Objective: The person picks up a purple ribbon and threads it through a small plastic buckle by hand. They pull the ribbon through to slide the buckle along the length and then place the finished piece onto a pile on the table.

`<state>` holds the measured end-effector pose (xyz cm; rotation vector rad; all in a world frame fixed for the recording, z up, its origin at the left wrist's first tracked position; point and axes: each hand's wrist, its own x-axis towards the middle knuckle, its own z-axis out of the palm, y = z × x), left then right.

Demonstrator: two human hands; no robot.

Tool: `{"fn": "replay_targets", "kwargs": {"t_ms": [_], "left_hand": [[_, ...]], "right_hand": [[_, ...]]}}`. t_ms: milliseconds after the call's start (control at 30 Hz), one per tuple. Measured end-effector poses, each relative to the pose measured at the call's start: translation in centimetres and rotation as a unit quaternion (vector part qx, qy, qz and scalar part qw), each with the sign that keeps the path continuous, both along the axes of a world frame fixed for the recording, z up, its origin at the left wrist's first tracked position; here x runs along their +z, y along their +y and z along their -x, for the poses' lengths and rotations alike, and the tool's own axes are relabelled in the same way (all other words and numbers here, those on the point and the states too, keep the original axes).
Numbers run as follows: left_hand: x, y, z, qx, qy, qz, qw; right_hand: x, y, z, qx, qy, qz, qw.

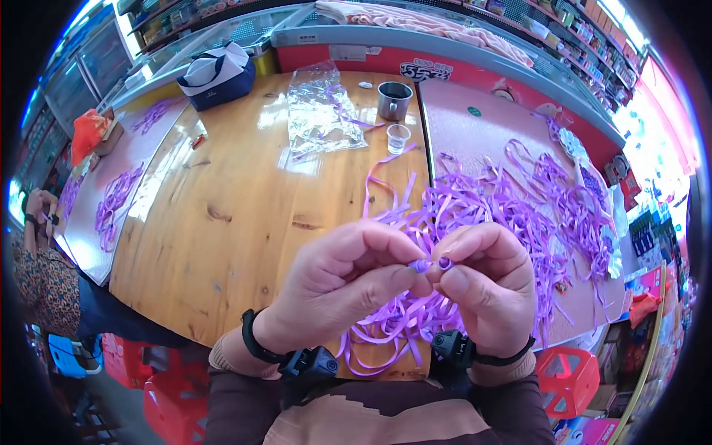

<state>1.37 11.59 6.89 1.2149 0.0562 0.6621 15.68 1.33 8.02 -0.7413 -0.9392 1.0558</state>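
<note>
The person's two hands meet over the near edge of the desk (pixel 222 200), just in front of a loose heap of purple ribbons (pixel 489 204). The left hand (pixel 334 285) is closed in a pinch, thumb and forefinger pressed on a light purple piece (pixel 419 265). The right hand (pixel 493 289) is likewise closed in a pinch, on a dark purple ring (pixel 445 262). The two small things lie side by side at nearly the same height, the ring just to the right of the light piece; whether they touch cannot be told.

The light piece seems to have its long axis running left to right, toward the ring, while the ring's round opening appears turned up toward the head rather than squarely at its neighbour. Each hand is nearest to its own piece, so neither has any reach to make. The heap spreads far and right of the fingertips, with some strands trailing nearer, under the hands.
</note>
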Motion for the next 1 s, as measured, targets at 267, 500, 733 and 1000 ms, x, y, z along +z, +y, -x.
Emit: {"fn": "replay_targets", "kwargs": {"t_ms": [267,500,733,1000], "left_hand": [[-0.3,1.5,-0.5,0.131,0.047,-0.139,0.981],[-0.6,1.4,-0.8,0.141,0.08,-0.108,0.981],[-0.6,1.6,-0.8,0.134,0.088,-0.166,0.973],[-0.9,1.9,-0.5,0.132,0.053,-0.215,0.966]], "right_hand": [[-0.3,2.0,0.3,-0.098,-0.044,0.038,0.993],[-0.7,2.4,-0.1,-0.1,-0.078,0.026,0.992],[-0.9,2.3,-0.1,-0.103,-0.062,0.021,0.993],[-1.0,2.4,0.2,-0.108,-0.064,0.021,0.992]]}}
